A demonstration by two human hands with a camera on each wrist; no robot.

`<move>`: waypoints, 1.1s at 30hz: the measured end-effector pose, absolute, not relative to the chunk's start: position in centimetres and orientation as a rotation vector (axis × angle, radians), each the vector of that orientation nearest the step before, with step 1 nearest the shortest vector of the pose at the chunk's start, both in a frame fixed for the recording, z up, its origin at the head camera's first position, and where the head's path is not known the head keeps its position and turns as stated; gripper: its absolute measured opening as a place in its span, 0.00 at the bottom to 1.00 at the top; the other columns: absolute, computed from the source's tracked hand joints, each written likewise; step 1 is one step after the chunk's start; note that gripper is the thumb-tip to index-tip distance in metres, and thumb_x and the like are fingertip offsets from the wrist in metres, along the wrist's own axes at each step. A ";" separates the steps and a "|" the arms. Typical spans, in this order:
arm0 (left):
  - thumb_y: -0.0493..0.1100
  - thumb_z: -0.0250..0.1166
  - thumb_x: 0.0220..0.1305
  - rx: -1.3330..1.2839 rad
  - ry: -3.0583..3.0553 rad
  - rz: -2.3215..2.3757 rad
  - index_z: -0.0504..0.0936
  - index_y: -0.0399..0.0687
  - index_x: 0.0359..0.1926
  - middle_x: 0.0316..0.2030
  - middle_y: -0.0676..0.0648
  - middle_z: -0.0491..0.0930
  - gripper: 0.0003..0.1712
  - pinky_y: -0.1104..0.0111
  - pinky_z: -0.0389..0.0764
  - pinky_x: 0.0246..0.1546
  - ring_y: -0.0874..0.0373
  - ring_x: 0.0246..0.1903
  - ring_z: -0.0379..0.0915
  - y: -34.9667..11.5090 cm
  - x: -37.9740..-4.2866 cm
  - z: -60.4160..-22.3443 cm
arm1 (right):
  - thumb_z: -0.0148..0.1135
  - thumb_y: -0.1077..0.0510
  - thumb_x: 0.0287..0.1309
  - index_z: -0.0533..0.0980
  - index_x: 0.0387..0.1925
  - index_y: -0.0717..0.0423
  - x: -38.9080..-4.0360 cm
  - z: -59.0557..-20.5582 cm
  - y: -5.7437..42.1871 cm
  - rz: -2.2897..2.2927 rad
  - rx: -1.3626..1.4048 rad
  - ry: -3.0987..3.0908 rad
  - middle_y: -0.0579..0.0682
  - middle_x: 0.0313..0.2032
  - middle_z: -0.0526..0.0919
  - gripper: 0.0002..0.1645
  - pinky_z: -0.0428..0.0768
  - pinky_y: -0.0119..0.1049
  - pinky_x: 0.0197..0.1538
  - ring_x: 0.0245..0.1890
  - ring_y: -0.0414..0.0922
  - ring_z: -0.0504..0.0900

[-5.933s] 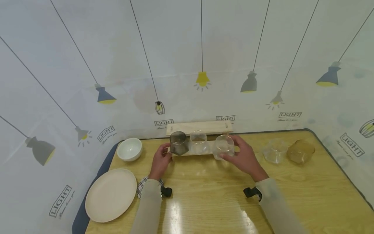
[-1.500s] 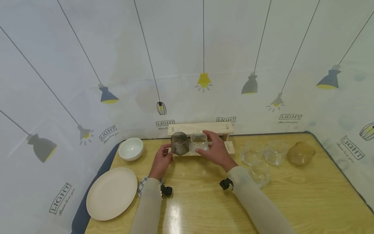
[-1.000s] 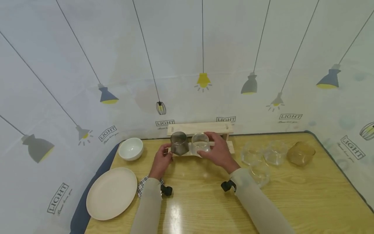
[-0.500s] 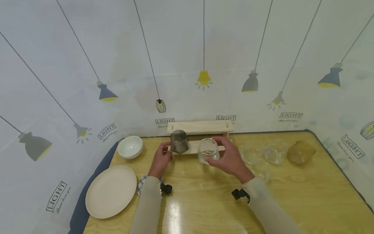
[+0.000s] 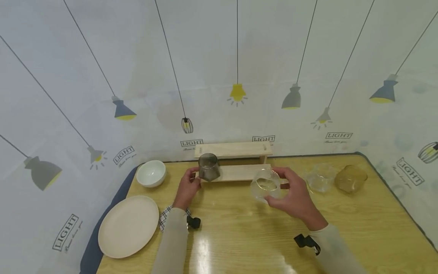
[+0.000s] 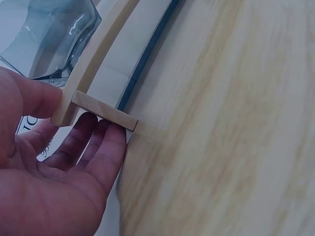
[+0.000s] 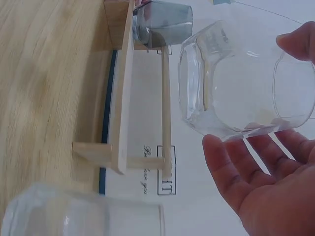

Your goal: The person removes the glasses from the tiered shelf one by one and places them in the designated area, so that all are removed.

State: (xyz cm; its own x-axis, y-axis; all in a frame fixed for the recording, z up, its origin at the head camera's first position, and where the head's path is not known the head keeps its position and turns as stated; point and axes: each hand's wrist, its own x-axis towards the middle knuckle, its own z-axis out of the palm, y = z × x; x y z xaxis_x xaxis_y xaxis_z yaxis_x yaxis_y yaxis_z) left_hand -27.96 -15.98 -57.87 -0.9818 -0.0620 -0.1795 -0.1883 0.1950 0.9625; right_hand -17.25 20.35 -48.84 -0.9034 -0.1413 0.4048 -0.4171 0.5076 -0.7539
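My right hand (image 5: 297, 198) holds a clear faceted glass (image 5: 265, 186) by its sides, off the rack's front right end; the right wrist view shows thumb and fingers around it. A smoky grey glass (image 5: 208, 167) stands on the left of the lower shelf of a two-tier wooden rack (image 5: 239, 173). At that shelf's left end, my left hand (image 5: 186, 190) grips the rack. In the left wrist view its thumb (image 6: 42, 98) lies along the shelf end, and the fingers curl against the rack's leg (image 6: 106, 110).
To the right stand another clear glass (image 5: 321, 177) and an amber glass (image 5: 350, 178). My right hand hides part of that area. At left are a white bowl (image 5: 151, 174), a pale oval plate (image 5: 128, 227) and a checked cloth (image 5: 165, 219). A printed wall backs the table.
The right hand has lifted the clear glass off the lower shelf beside the smoky one and carried it right and nearer. Earlier, another clear glass went from the shelf to the right. Left hand stays.
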 end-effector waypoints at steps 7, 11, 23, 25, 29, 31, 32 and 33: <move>0.38 0.59 0.76 -0.262 2.341 1.912 0.75 0.55 0.70 0.66 0.42 0.71 0.25 0.54 0.83 0.58 0.45 0.65 0.71 -16.0 -28.0 -58.0 | 0.86 0.67 0.37 0.76 0.65 0.55 -15.3 -48.4 23.1 1.272 0.448 -2.425 0.53 0.54 0.83 0.49 0.84 0.24 0.46 0.52 0.33 0.79; 0.38 0.59 0.77 -0.248 2.350 1.917 0.75 0.55 0.70 0.65 0.42 0.72 0.24 0.57 0.84 0.55 0.46 0.62 0.73 -16.0 -27.9 -58.1 | 0.85 0.70 0.37 0.76 0.66 0.57 -14.2 -48.1 25.0 1.258 0.392 -2.390 0.54 0.54 0.82 0.49 0.80 0.17 0.46 0.52 0.26 0.76; 0.38 0.60 0.76 -0.243 2.366 1.932 0.75 0.53 0.70 0.66 0.40 0.72 0.24 0.56 0.84 0.55 0.45 0.63 0.72 -16.0 -27.9 -57.9 | 0.85 0.71 0.37 0.77 0.67 0.58 -11.6 -48.0 30.1 1.156 0.149 -2.392 0.21 0.53 0.77 0.50 0.77 0.12 0.44 0.51 0.20 0.75; 0.38 0.60 0.76 -0.235 2.365 1.931 0.75 0.53 0.70 0.66 0.40 0.71 0.24 0.56 0.84 0.55 0.45 0.63 0.72 -16.0 -27.9 -57.9 | 0.85 0.72 0.36 0.77 0.66 0.60 -11.3 -48.2 30.8 1.166 0.112 -2.378 0.21 0.54 0.77 0.50 0.77 0.12 0.43 0.51 0.20 0.75; 0.37 0.60 0.75 -0.219 2.373 1.934 0.75 0.52 0.70 0.65 0.40 0.72 0.24 0.57 0.84 0.53 0.45 0.61 0.73 -15.9 -27.8 -58.0 | 0.85 0.74 0.34 0.77 0.65 0.61 -10.8 -48.9 32.2 1.160 0.046 -2.352 0.20 0.54 0.78 0.50 0.77 0.12 0.42 0.52 0.20 0.75; 0.36 0.59 0.76 -0.218 2.381 1.933 0.75 0.52 0.70 0.65 0.39 0.72 0.24 0.57 0.84 0.53 0.45 0.61 0.73 -15.9 -27.7 -58.0 | 0.84 0.75 0.34 0.77 0.66 0.61 -10.6 -49.1 32.9 1.157 0.007 -2.343 0.20 0.53 0.78 0.51 0.77 0.12 0.41 0.52 0.20 0.75; 0.36 0.59 0.76 -0.220 2.385 1.931 0.75 0.52 0.70 0.65 0.39 0.72 0.24 0.58 0.84 0.53 0.45 0.61 0.72 -15.9 -27.7 -58.1 | 0.84 0.75 0.34 0.76 0.66 0.61 -10.5 -49.2 33.2 1.151 -0.015 -2.344 0.20 0.52 0.77 0.51 0.77 0.12 0.41 0.52 0.20 0.75; 0.36 0.59 0.76 -0.222 2.383 1.933 0.75 0.52 0.70 0.64 0.39 0.72 0.24 0.58 0.84 0.53 0.45 0.62 0.72 -15.9 -27.7 -58.1 | 0.84 0.75 0.35 0.76 0.66 0.61 -10.4 -49.4 33.5 1.150 -0.039 -2.342 0.19 0.52 0.77 0.50 0.77 0.12 0.41 0.52 0.20 0.75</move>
State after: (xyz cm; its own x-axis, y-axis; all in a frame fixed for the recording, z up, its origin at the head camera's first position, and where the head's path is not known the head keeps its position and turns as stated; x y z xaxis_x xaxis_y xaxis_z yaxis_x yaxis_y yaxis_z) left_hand -27.71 -15.89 -58.05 -0.9875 -0.0707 -0.1412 -0.1527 0.2009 0.9676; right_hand -10.42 33.49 -49.35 -0.8613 0.2485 0.4432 -0.1989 0.6378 -0.7440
